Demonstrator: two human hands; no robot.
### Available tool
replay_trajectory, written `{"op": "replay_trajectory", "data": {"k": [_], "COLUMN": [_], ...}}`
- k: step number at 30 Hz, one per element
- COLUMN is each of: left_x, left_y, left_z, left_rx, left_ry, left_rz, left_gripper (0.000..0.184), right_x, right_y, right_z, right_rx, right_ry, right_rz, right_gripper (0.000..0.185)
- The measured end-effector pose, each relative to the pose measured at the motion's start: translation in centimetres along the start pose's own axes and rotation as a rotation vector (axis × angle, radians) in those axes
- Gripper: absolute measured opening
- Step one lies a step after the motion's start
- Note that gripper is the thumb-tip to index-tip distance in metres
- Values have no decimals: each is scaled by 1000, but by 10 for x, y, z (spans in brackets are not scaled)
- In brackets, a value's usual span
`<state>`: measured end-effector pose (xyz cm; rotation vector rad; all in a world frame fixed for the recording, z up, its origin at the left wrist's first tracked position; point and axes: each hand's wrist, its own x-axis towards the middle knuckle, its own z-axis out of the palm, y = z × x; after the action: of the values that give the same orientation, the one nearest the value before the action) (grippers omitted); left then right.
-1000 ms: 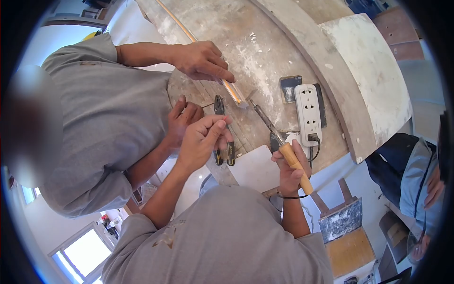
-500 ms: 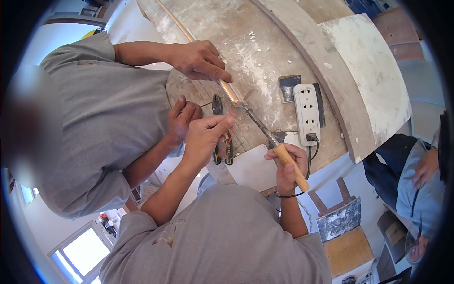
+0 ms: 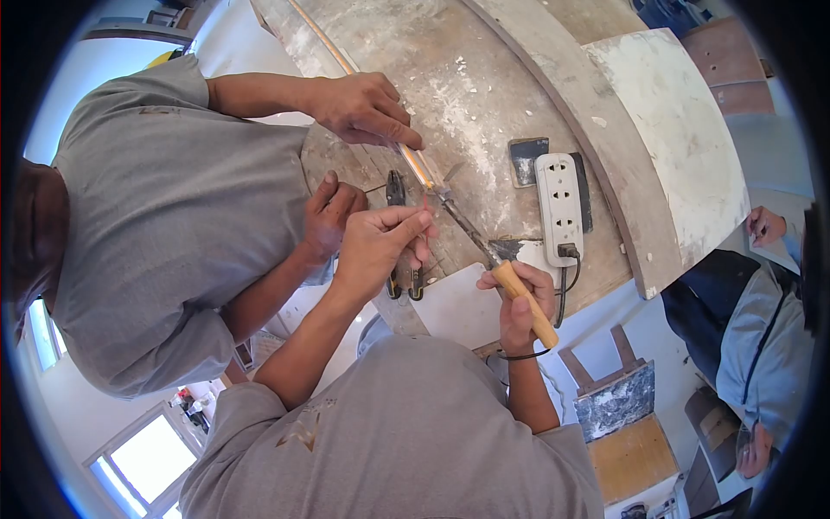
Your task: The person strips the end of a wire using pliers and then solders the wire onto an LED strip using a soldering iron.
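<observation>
My right hand point(image 3: 521, 298) holds the wooden handle of a soldering iron point(image 3: 528, 303). The iron's metal tip lies at the end of a clear strip with an orange-yellow line point(image 3: 418, 166). In my left hand point(image 3: 385, 246) a thin red wire point(image 3: 424, 202) is pinched between thumb and finger, its upper end near the strip's end. Black pliers with yellow marks point(image 3: 395, 189) lie on the table under my left hand. A co-worker's hand point(image 3: 367, 110) presses the strip from above; their other hand point(image 3: 333, 214) rests at the table edge.
A white power strip point(image 3: 560, 201) with a black plug lies on the worn table point(image 3: 484, 43), beside a dark block point(image 3: 528, 162). A curved board point(image 3: 605, 130) runs along the right. A chair point(image 3: 629, 432) stands below right, and another person point(image 3: 743, 320) is at the far right.
The iron's tip has moved left and up to the strip's end. My left hand has shifted slightly, with the red wire now showing above its fingertips. The co-worker's hands have barely moved.
</observation>
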<state>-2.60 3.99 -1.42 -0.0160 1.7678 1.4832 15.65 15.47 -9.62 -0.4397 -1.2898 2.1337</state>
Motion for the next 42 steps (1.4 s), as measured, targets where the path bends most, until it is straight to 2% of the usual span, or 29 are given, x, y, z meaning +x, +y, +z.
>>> {"op": "replay_trajectory", "data": {"k": [42], "left_x": [0], "left_y": [-1], "left_z": [-1], "left_rx": [90], "left_ry": [35], "left_rz": [43], "left_gripper": [23], "right_x": [2], "right_y": [1], "right_z": [2], "right_rx": [-24], "right_ry": [5], "right_rz": [-22], "right_gripper": [42]}}
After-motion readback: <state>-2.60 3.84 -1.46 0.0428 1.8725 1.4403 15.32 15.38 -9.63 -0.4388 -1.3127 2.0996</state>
